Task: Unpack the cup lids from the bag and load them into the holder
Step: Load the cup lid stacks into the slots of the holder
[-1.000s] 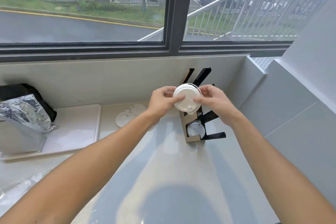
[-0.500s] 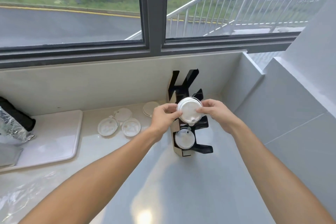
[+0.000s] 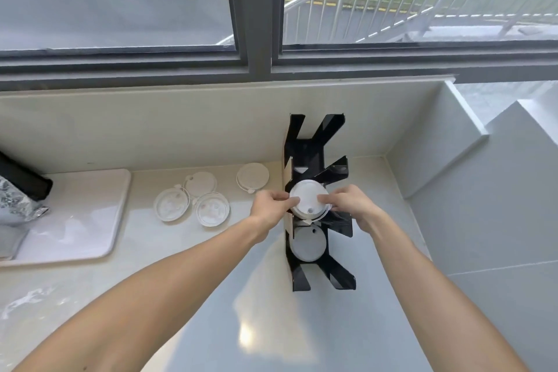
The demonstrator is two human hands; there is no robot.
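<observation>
Two hands are seen in the head view, the only one given. A white lid stack (image 3: pixel 308 202) is pinched at centre frame, left hand (image 3: pixel 269 206) on its left edge, right hand (image 3: pixel 349 205) on its right edge; fingers of both are curled and clamped on the stack's rim. The stack is held over the middle slot of the black holder (image 3: pixel 314 273), which stands upright on the tabletop (image 3: pixel 271 326) against the back wall, right of centre. It cannot be told whether the stack is already seated in the slot or just above it. A second white lid stack (image 3: pixel 307 243) is already lodged in the slot below.

Four loose lids are left on the tabletop left of the holder: one lid (image 3: pixel 252 177) just beside it, and a cluster of three (image 3: pixel 193 202) further left, touching or overlapping. A white tray (image 3: pixel 90 220) is seen at left, with a silver foil bag (image 3: pixel 18 205) at the frame's left edge, partly cut off.

Judged risks: the stack could be tilted on entry and caught on the angled black arms, so lids get fanned or dropped. The light holder could be tipped or shoved if the stack is pressed in sideways, since no hand is kept on it. Lids could be split apart if only the top ones are pinched.
</observation>
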